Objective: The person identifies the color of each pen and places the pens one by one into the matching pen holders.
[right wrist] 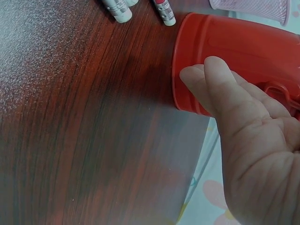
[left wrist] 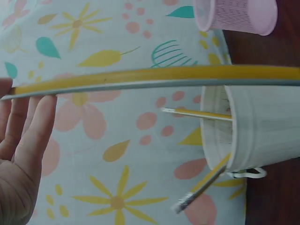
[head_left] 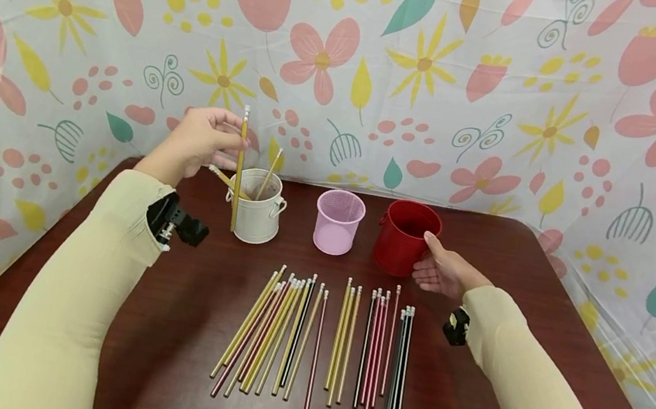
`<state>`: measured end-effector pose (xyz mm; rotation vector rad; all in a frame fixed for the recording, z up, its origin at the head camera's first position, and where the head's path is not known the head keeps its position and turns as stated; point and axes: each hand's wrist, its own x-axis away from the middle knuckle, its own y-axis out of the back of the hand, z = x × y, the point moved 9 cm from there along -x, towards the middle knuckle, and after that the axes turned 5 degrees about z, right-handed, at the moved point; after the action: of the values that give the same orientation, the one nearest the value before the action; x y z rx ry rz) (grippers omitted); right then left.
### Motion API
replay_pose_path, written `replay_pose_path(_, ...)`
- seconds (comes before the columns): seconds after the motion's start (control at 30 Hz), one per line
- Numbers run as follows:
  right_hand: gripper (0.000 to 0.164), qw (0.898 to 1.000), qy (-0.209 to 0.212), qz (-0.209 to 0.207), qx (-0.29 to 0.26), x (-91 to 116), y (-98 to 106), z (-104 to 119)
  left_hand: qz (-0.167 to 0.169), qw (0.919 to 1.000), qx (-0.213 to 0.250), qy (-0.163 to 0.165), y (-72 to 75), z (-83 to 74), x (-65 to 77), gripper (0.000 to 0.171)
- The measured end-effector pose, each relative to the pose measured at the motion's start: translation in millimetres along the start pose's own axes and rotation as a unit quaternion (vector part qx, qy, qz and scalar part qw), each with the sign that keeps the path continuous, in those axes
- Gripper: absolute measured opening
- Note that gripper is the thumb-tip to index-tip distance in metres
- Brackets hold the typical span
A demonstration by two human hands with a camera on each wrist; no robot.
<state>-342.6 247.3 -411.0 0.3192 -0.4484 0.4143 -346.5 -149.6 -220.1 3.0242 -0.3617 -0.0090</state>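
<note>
My left hand (head_left: 204,140) pinches a yellow pencil (head_left: 238,177) near its upper end. The pencil stands upright, eraser end up, and overlaps the left side of the white bucket (head_left: 258,219) in the head view. Two more yellow pencils (left wrist: 197,114) lean inside that bucket, their eraser ends sticking out over the rim. At the right, my right hand (head_left: 448,268) rests against the side of the red bucket (head_left: 401,244), its thumb up by the rim. In the right wrist view its fingers (right wrist: 218,77) lie fairly straight along the red wall.
Between the two buckets stands a pink mesh cup (head_left: 338,224). In front lie several yellow and dark red pencils (head_left: 266,337) in a loose group, with yellow pencils (head_left: 340,348), red pencils (head_left: 373,360) and dark pencils (head_left: 397,377) to their right. A flowered cloth (head_left: 350,59) hangs behind the table (head_left: 166,350).
</note>
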Motion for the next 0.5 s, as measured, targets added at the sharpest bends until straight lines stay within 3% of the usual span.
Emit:
replay_pose_path(0.13, 0.098, 1.0, 0.003, 0.002, 0.003, 0.6, 0.7, 1.0, -0.013, 0.9999, 0.005, -0.009, 7.2, -9.4, -5.5, 0.016)
replay_pose_path(0.33, 0.097, 1.0, 0.005, 0.002, 0.003, 0.9, 0.8, 0.7, -0.035, 0.9993, 0.003, -0.009, 15.7, -11.2, -12.7, 0.016)
replay_pose_path(0.5, 0.096, 1.0, 0.005, 0.001, 0.002, 1.3, 0.9, 0.2, -0.094, 0.9928, 0.029, -0.067, 23.2, -16.0, -12.2, 0.014)
